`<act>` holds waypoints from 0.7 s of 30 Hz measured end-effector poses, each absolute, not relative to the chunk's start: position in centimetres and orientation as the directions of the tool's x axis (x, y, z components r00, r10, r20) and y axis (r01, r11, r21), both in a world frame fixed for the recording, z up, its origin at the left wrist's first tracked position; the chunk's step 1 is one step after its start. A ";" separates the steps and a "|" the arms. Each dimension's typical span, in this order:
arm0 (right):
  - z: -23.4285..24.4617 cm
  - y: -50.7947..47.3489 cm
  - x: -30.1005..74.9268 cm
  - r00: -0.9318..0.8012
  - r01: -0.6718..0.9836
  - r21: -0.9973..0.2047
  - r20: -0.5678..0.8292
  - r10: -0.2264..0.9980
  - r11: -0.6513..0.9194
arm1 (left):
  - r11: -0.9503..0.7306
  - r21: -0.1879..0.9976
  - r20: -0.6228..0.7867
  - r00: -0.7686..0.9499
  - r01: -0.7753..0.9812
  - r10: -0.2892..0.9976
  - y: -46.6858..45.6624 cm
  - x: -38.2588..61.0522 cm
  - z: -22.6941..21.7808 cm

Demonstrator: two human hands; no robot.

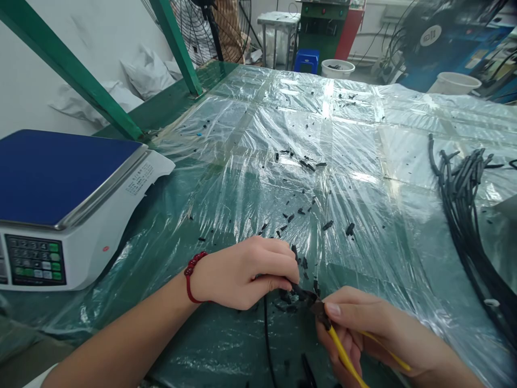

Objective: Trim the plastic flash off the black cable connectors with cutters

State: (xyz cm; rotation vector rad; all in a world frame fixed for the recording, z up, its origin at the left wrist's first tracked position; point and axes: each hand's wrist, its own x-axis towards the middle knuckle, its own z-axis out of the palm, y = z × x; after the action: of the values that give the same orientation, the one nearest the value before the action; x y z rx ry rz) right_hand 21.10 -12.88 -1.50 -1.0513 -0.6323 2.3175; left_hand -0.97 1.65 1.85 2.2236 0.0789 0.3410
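Observation:
My left hand (254, 272), with a red bead bracelet (194, 269) at the wrist, pinches a black cable (267, 339) near its end. The cable hangs down from under that hand toward the bottom edge of the view. My right hand (359, 328) is closed around yellow-handled cutting pliers (339, 345). Their dark jaws meet the short black end that sticks out past my left fingertips; whether the jaws have closed fully I cannot tell. Black scraps (288, 308) lie on the plastic sheet around and under both hands.
A white scale (117, 215) with a blue top stands on the left. To the right lies a bundle of black cables (464, 215). Clear plastic sheet (226, 199) covers the green table, with more black scraps (309, 164) farther back. Green posts (177, 48) rise at the left edge.

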 end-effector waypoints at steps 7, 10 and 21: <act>-1.5 -13.6 19.7 -0.504 -0.095 -0.728 -0.553 0.664 -0.678 | -0.610 0.792 0.210 0.951 -0.030 0.226 2.1 -1.0 2.0; -1.9 -13.9 18.3 -0.466 -0.162 -0.708 -0.559 0.685 -0.688 | -0.523 0.851 0.152 0.929 0.051 0.338 2.5 -0.9 1.5; -3.5 -14.6 17.6 -0.486 -0.271 -0.647 -0.547 0.681 -0.713 | -0.261 0.965 0.118 0.872 0.012 0.476 1.9 -0.3 -0.1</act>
State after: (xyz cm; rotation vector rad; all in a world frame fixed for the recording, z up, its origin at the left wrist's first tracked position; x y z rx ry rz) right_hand 17.58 -14.57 -3.50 -1.1135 -0.6567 2.2064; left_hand -0.32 1.95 -0.08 1.7928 0.3693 0.4610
